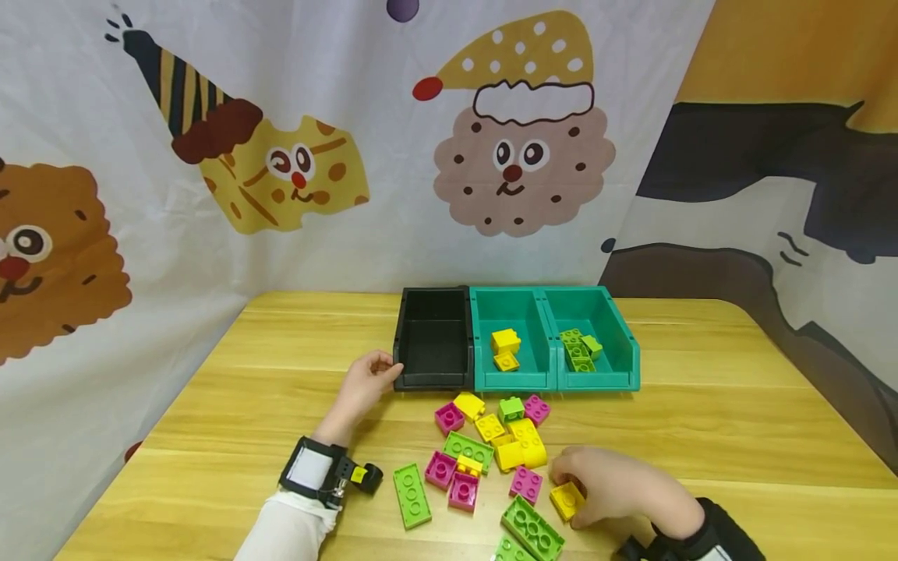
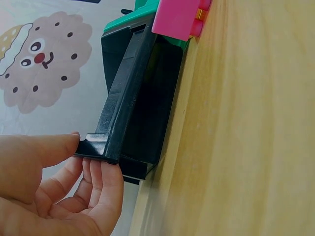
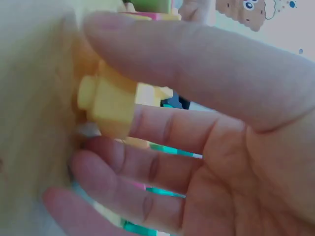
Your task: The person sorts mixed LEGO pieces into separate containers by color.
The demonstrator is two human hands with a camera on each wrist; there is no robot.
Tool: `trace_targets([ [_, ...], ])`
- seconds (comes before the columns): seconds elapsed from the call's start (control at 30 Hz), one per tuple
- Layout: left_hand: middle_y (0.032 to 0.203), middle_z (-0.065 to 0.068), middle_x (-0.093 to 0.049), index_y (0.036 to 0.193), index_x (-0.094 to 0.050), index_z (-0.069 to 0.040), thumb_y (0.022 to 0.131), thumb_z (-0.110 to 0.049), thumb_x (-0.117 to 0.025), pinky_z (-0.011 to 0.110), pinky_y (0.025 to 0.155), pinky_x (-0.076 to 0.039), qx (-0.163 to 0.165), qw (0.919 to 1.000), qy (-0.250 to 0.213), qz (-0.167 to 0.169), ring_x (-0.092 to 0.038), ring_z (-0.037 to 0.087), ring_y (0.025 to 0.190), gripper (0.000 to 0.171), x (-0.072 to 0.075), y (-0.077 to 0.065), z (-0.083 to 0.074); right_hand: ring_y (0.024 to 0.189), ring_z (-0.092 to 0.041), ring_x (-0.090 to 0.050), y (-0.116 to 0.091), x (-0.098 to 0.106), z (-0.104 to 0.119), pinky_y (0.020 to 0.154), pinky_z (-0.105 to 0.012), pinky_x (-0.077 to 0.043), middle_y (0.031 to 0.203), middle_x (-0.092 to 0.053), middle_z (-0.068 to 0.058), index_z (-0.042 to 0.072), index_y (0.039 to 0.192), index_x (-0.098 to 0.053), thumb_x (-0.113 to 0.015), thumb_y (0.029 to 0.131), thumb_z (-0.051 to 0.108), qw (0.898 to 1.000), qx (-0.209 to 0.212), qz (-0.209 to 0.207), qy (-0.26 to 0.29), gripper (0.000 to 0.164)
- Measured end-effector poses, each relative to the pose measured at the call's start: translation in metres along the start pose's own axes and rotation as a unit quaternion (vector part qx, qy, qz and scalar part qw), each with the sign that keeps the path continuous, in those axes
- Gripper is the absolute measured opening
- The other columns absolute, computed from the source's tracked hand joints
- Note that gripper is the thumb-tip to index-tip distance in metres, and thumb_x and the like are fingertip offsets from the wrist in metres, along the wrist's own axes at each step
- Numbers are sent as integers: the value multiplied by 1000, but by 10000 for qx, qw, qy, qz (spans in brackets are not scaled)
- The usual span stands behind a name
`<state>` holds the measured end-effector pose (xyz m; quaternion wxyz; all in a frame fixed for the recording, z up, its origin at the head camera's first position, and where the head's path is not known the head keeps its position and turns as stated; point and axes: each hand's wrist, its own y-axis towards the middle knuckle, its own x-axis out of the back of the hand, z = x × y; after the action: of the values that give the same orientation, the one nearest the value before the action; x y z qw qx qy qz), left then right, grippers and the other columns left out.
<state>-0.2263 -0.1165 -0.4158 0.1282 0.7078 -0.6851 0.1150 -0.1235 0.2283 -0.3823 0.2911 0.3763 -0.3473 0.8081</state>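
Observation:
At the front left corner of a black bin (image 1: 433, 380), my left hand (image 1: 366, 382) pinches the rim. The left wrist view shows the thumb on one side of the black lip (image 2: 98, 145) and the fingertips curled against the other. My right hand (image 1: 617, 487) is low at the right side of the brick pile. Its thumb and fingers are round a yellow toy brick (image 1: 565, 501). Up close in the right wrist view, this yellow brick (image 3: 113, 105) has its studs toward the table, with the thumb (image 3: 162, 49) across its upper end.
Two teal bins (image 1: 515, 380) adjoin the black one, holding yellow bricks (image 1: 505, 341) and green bricks (image 1: 577, 351). Loose pink bricks (image 1: 464, 491), green bricks (image 1: 411, 495) and yellow bricks (image 1: 522, 444) lie scattered before them on the wooden table (image 1: 210, 436). A printed cloth (image 1: 393, 234) hangs behind.

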Motion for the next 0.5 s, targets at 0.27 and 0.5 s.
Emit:
trace_targets([
  [0.27, 78, 5, -51, 93, -57, 3, 90, -8, -63, 30, 69, -54, -31, 10000, 44, 3, -49, 13, 69, 13, 0, 1, 0, 71, -2, -47, -2, 11, 1, 59, -18, -44, 86, -58, 6, 5, 98, -68, -80, 73, 19, 9927, 707, -959, 211, 31],
  [0.5, 79, 6, -51, 94, -57, 3, 90, -8, -63, 31, 70, -55, -28, 10000, 42, 16, -49, 13, 70, 14, 0, 0, 0, 82, -8, -57, 1, 14, 3, 68, -21, -54, 103, -64, -4, 6, 104, -66, -79, 74, 10, 9632, 1048, -2441, 417, 33],
])
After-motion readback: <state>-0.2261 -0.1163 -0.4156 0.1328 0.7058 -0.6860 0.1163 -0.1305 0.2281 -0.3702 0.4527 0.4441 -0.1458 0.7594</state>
